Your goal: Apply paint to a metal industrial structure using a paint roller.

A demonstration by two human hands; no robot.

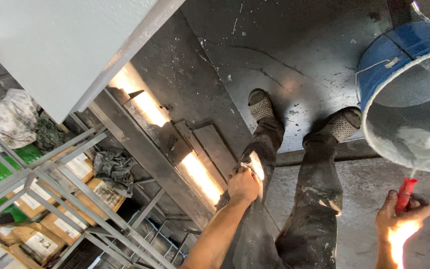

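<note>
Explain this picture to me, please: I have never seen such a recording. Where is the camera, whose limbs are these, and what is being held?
There is one view, from a camera on the person's head, looking straight down. You see their own legs and two shoes on a dark, paint-spattered platform. The left hand rests at the left thigh; whether it holds anything is unclear. The right hand has its grip around a red handle, seemingly of a paint roller reaching into a blue bucket of pale grey paint. Lower left, metal shelving holds cardboard boxes.
</note>
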